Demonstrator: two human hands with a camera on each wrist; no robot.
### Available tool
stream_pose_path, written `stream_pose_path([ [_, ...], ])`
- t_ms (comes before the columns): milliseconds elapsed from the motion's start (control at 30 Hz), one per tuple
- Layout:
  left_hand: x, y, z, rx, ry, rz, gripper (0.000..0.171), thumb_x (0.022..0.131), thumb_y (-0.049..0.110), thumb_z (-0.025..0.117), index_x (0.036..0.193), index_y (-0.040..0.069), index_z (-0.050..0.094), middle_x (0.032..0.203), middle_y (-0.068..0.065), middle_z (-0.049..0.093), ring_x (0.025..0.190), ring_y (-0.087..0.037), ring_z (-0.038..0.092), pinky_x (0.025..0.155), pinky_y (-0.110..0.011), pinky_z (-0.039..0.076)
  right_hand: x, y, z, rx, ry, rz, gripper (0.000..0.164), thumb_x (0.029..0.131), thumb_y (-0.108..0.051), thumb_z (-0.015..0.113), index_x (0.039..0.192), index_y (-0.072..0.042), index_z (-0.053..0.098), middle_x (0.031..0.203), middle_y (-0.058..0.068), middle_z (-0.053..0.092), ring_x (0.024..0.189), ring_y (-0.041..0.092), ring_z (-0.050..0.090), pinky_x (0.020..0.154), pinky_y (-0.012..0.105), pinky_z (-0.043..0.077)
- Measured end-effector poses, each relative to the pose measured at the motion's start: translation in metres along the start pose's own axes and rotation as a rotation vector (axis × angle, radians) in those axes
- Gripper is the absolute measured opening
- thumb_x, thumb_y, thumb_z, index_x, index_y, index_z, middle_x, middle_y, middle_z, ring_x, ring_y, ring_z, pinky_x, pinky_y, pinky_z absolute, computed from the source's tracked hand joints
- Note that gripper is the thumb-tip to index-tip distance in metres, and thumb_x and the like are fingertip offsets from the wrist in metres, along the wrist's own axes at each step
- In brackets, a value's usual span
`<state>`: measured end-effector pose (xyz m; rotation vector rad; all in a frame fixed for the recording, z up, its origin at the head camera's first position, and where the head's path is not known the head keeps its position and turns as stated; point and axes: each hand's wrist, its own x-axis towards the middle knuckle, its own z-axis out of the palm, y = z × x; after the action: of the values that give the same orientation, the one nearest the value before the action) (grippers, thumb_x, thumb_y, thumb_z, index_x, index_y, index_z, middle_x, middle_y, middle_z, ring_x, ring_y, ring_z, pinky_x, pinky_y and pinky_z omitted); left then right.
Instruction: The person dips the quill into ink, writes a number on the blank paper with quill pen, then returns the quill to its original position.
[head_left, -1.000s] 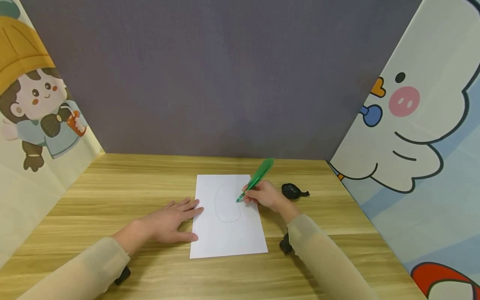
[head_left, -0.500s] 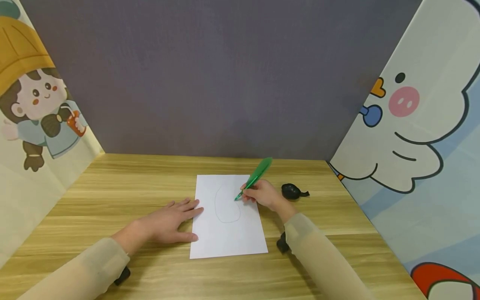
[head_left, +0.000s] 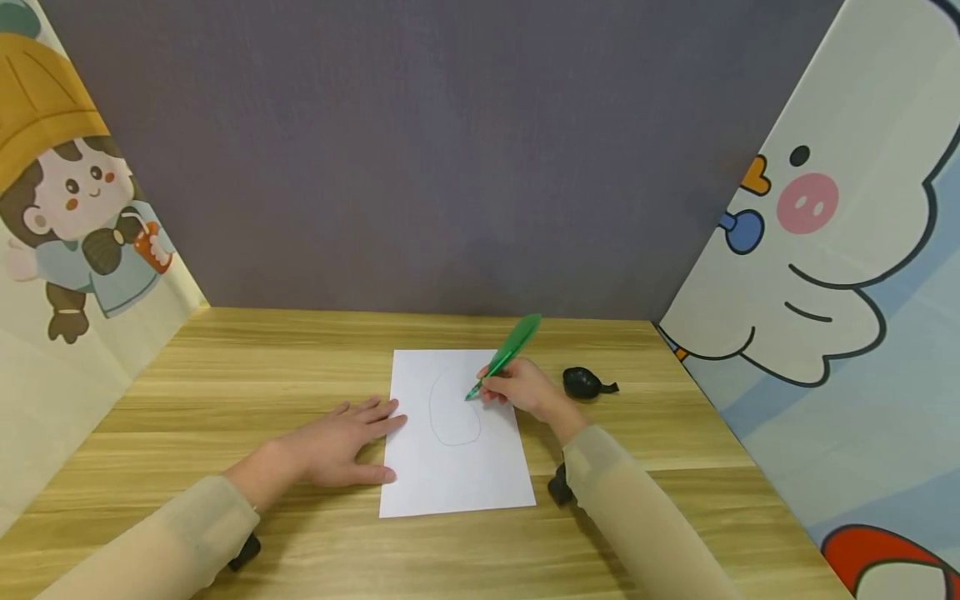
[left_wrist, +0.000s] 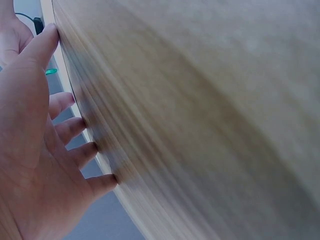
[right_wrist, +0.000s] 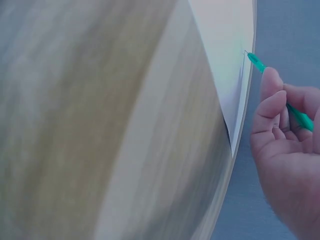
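Note:
A white sheet of paper (head_left: 442, 487) lies on the wooden table, bearing a thin, rounded outline. My right hand (head_left: 525, 390) pinches a green feather-shaped pen (head_left: 516, 343) near its lower end. Its tip points down-left at the paper, inside the outline's right side; the right wrist view shows the pen tip (right_wrist: 250, 55) close over the sheet. My left hand (head_left: 341, 446) lies flat with fingers spread, its fingertips and thumb on the paper's left edge. In the left wrist view its fingers (left_wrist: 70, 130) are extended against the tabletop.
A small black teardrop-shaped object (head_left: 583, 382) with a short tail lies on the table (head_left: 300, 358) right of the paper. A grey panel (head_left: 427, 167) rises behind the table. Walls with cartoon pictures stand at left and right.
My right hand and the pen have shifted slightly left and up across the paper. The left hand and the sheet have stayed in place.

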<state>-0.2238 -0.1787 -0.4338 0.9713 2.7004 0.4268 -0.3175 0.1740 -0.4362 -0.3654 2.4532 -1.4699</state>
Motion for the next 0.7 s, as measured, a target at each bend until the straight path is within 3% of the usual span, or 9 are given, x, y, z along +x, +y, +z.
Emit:
stream_pose_path([
  [700,0.0006,-0.0008,0.0008,-0.001,0.002,0.002,0.092,0.103,0.072,0.062,0.172,0.015,0.04,0.181,-0.016,0.028,0.168,-0.048,0.023,0.13,-0.077,0.022,0.0032,-0.0031,0.0065,0.021,0.011,-0.006,0.024,0.11,-0.011,0.065,0.124,0.005,0.076,0.095,0.012,0.082,0.082,0.015,0.072,0.072,0.029,0.055],
])
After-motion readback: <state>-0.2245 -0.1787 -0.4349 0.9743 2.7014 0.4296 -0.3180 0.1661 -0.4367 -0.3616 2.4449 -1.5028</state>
